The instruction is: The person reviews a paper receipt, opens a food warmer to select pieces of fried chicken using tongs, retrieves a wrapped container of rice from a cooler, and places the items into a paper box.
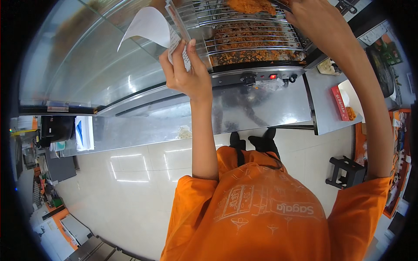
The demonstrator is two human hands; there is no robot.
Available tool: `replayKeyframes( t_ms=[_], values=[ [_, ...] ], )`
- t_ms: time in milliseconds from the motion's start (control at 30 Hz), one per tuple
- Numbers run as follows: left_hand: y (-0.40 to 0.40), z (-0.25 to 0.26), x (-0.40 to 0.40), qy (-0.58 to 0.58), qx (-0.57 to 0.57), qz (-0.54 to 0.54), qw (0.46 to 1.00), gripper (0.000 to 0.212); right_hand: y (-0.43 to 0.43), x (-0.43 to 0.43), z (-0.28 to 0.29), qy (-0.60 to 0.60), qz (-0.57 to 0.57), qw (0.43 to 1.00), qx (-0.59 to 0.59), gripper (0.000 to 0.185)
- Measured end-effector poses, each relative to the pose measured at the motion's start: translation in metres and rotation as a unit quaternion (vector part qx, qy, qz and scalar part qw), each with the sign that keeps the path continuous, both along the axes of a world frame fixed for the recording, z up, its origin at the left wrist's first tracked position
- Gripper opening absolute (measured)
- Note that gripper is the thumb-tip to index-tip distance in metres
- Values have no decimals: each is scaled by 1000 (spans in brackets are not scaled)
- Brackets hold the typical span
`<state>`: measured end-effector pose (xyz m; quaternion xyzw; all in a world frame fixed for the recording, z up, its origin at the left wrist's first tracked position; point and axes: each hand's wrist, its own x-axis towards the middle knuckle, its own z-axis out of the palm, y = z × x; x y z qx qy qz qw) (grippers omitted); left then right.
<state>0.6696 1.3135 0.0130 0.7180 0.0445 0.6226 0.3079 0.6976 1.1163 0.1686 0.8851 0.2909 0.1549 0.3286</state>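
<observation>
My left hand (187,70) pinches a curled printed paper slip (148,27) between thumb and fingers. Its fingertips are also at the edge of a clear door panel (178,21) of the display warmer; whether they grip the panel I cannot tell. Inside the warmer, my right hand (308,21) holds dark tongs (280,4), only partly visible at the top edge. Beside the tongs' end, a piece of breaded fried food (249,6) is on the wire rack (254,39); whether the tongs grip it is unclear. Orange crumbs (251,55) cover the tray below the rack.
A control knob (249,79) and a lit red switch (273,76) are on the warmer's front. An open red-and-white box (340,102) with fried food stands on the right-hand counter. The steel counter (261,107) runs before me. A black stool (346,171) stands on the floor.
</observation>
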Motion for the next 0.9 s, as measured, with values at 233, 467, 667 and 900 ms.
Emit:
replayKeyframes(
  t_ms=[233,467,667,900],
  values=[
    [3,1,-2,1,6,3,1000,10,-21,-32,9,-87,37,995,-30,41],
    [-1,4,-4,21,1,2,1000,9,-65,-26,-29,-203,129,970,25,65],
    [1,5,-7,36,-9,5,999,9,-56,-29,-25,-216,152,964,23,69],
    [0,5,-7,37,-3,7,999,8,-7,-47,17,-140,100,985,3,48]
  ],
)
